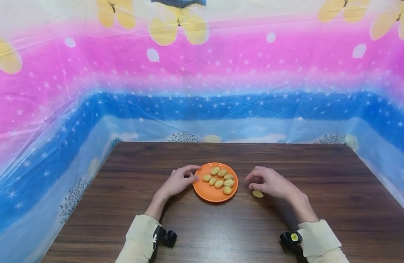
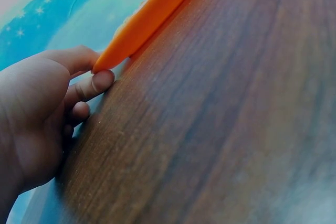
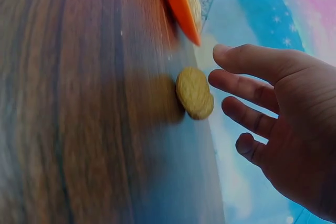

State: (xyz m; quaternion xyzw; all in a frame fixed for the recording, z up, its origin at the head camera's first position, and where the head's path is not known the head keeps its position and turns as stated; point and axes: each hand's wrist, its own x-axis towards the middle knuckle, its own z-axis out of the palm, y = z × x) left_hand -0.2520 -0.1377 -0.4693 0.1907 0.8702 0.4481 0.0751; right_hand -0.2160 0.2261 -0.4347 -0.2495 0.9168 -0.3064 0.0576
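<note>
An orange plate (image 1: 205,194) sits on the table, with several yellowish-tan, rough-skinned oval pieces (image 1: 219,183) on it. My left hand (image 1: 179,180) pinches the plate's left rim between thumb and fingers; the left wrist view shows the rim (image 2: 118,51) right at the fingertips. To the right of the plate, my right hand (image 1: 270,181) hovers with loosely bent, parted fingers that hold nothing. Just below its thumb in the head view, a loose tan oval piece (image 1: 258,194) lies on the table. From the right wrist, that piece (image 3: 192,90) appears just off the fingertips, a second rounded edge showing behind it.
The dark wood-grain table (image 1: 215,230) has its far edge against a pink and blue printed cloth (image 1: 221,76), which also hangs along both sides. Black camera mounts (image 1: 165,237) are strapped at both wrists over light sleeves (image 1: 139,233).
</note>
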